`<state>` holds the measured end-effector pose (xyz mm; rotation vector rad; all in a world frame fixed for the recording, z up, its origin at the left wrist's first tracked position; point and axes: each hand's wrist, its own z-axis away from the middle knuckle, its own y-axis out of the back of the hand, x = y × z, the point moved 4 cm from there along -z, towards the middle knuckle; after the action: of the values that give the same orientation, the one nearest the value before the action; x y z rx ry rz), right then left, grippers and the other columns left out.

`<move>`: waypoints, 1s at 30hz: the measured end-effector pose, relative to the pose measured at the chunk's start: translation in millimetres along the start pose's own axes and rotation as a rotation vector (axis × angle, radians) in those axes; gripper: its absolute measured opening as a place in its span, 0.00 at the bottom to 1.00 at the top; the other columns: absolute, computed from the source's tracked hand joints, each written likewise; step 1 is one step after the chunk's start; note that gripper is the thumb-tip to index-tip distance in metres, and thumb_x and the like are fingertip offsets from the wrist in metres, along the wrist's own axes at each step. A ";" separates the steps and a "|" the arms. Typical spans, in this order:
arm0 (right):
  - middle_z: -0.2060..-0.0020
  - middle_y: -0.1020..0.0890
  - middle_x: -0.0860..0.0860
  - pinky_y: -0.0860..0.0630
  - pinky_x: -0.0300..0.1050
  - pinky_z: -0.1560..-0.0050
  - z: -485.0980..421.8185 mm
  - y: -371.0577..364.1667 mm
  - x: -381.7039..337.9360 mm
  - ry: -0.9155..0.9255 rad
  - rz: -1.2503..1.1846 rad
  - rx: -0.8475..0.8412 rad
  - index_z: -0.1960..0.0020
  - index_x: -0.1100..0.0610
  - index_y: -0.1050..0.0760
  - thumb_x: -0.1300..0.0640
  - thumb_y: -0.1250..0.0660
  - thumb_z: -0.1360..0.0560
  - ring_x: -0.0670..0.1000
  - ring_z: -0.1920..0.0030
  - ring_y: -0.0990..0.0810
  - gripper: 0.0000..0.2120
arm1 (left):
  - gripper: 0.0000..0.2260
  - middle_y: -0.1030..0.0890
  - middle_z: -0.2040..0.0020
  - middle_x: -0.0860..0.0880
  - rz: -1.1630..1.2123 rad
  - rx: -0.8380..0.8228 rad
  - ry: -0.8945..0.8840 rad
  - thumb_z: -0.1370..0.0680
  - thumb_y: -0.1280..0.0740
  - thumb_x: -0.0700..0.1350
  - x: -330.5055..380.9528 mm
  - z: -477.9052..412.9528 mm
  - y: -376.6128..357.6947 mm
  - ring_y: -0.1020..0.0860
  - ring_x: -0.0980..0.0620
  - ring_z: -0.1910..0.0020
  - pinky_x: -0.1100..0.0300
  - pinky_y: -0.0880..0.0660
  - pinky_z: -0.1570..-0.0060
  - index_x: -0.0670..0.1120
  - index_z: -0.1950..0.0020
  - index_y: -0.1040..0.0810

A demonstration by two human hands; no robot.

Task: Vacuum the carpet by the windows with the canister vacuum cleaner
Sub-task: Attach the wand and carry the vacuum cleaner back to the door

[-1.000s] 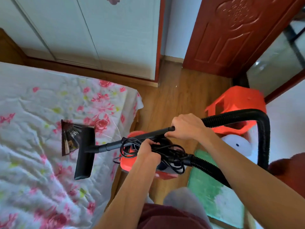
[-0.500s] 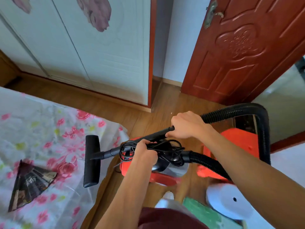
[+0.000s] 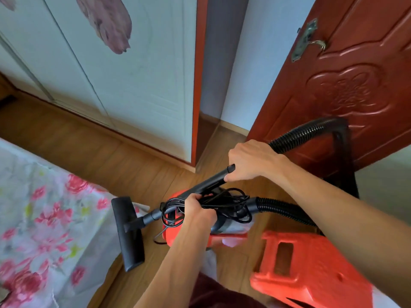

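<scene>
While the vacuum is up in both hands: someone stands between the bed (image 3: 44,218) and a red stool (image 3: 311,263). It looks like they are carrying the whole machine, not cleaning yet.
Left hand (image 3: 198,210): its grip is closed tight round a messy bunch of black cord (image 3: 226,203) on top of the red vacuum body (image 3: 175,232). It may hold a carry handle too, but the cord hides that. Bunching the cord likely keeps it from dragging or tripping anyone.
Right hand (image 3: 249,161): its grip is curled round the top end of the black tube (image 3: 206,183), where the hose joins. I think this keeps the long tube from swinging.
Brush head (image 3: 129,232): it sticks out at the far end of the tube, close to the bed edge. It seems to be off the floor.
Hose (image 3: 311,132): it loops up high behind the right hand, in front of the brown door (image 3: 344,85), then bends down and comes back to the body.
Where the vacuum is: in front of the person's legs, over the wood floor (image 3: 89,141), just beside the stool.
Carpet and windows: neither can be seen, so the real cleaning has probably not begun.
Watch out: the big hose loop could catch on the stool or door.
</scene>
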<state>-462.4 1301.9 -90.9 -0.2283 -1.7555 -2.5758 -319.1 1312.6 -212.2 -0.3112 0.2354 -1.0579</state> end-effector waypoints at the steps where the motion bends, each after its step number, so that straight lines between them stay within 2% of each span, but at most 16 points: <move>1: 0.72 0.29 0.48 0.36 0.41 0.74 -12.8 -1.9 15.1 0.003 -0.008 -0.027 0.70 0.53 0.34 0.36 0.34 0.28 0.49 0.73 0.30 0.23 | 0.08 0.24 0.62 0.44 0.020 0.010 0.009 0.23 0.42 0.38 -0.9 -14.2 -14.5 0.25 0.44 0.64 0.53 0.26 0.57 0.41 0.61 0.29; 5: 0.73 0.29 0.48 0.34 0.41 0.75 -63.3 -8.5 71.1 0.006 -0.010 -0.080 0.70 0.54 0.33 0.38 0.34 0.29 0.50 0.74 0.30 0.22 | 0.06 0.24 0.63 0.45 0.096 -0.016 0.024 0.23 0.41 0.38 0.3 -59.0 -66.9 0.26 0.46 0.63 0.57 0.25 0.49 0.42 0.60 0.27; 8: 0.72 0.30 0.48 0.35 0.42 0.75 -93.1 -6.4 97.4 0.047 0.017 -0.104 0.69 0.54 0.35 0.40 0.34 0.29 0.50 0.75 0.32 0.22 | 0.10 0.27 0.66 0.46 0.160 -0.006 0.053 0.21 0.42 0.38 1.3 -78.1 -94.4 0.28 0.49 0.67 0.58 0.27 0.62 0.42 0.63 0.30; 11: 0.72 0.33 0.48 0.37 0.42 0.74 -129.8 0.9 117.5 0.126 0.084 -0.107 0.69 0.54 0.38 0.42 0.34 0.27 0.49 0.74 0.35 0.22 | 0.11 0.25 0.69 0.48 0.195 0.000 0.072 0.21 0.43 0.39 3.7 -84.1 -132.3 0.28 0.50 0.68 0.59 0.30 0.68 0.43 0.64 0.30; 13: 0.71 0.32 0.48 0.39 0.42 0.75 -153.2 4.6 129.2 0.185 0.098 -0.103 0.68 0.54 0.39 0.43 0.34 0.27 0.49 0.73 0.35 0.21 | 0.13 0.25 0.67 0.48 0.210 0.051 0.080 0.20 0.42 0.39 4.6 -93.2 -155.8 0.27 0.50 0.69 0.58 0.32 0.72 0.44 0.64 0.30; 19: 0.71 0.33 0.48 0.33 0.44 0.70 -217.9 -4.2 169.7 0.355 0.125 -0.106 0.69 0.54 0.39 0.43 0.34 0.27 0.50 0.73 0.35 0.22 | 0.10 0.28 0.65 0.47 0.490 0.068 0.018 0.22 0.42 0.39 7.8 -142.4 -213.9 0.28 0.49 0.68 0.57 0.30 0.68 0.43 0.63 0.31; 24: 0.71 0.34 0.48 0.43 0.44 0.73 -265.4 -24.4 219.8 0.555 0.198 -0.091 0.69 0.54 0.40 0.42 0.37 0.25 0.54 0.67 0.30 0.22 | 0.12 0.31 0.67 0.48 0.581 0.085 -0.053 0.20 0.44 0.39 -8.2 -176.4 -274.1 0.31 0.49 0.68 0.55 0.32 0.67 0.44 0.64 0.34; 26: 0.71 0.35 0.47 0.41 0.44 0.70 -282.1 -26.6 240.6 0.625 0.221 -0.095 0.69 0.54 0.40 0.43 0.37 0.25 0.55 0.65 0.30 0.22 | 0.11 0.30 0.66 0.47 0.641 0.112 -0.131 0.21 0.43 0.39 -14.3 -198.4 -291.5 0.30 0.47 0.67 0.54 0.28 0.61 0.44 0.64 0.33; 28: 0.70 0.32 0.48 0.36 0.45 0.66 -296.7 -30.2 258.2 0.683 0.221 -0.079 0.67 0.57 0.37 0.44 0.37 0.25 0.56 0.64 0.28 0.21 | 0.07 0.28 0.64 0.45 0.617 0.124 -0.148 0.24 0.42 0.38 -16.9 -212.1 -308.5 0.28 0.45 0.64 0.52 0.28 0.57 0.43 0.63 0.32; 30: 0.65 0.24 0.51 0.31 0.46 0.63 -310.6 -33.7 273.9 0.754 0.220 -0.068 0.62 0.56 0.28 0.44 0.36 0.24 0.58 0.60 0.22 0.16 | 0.07 0.26 0.63 0.45 0.661 0.126 -0.126 0.23 0.41 0.39 -19.2 -226.1 -327.7 0.27 0.44 0.64 0.51 0.29 0.61 0.43 0.61 0.30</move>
<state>-771.1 1045.2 -197.9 0.4645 -1.2754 -2.1387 -671.3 1149.8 -303.7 -0.1647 0.1402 -0.3961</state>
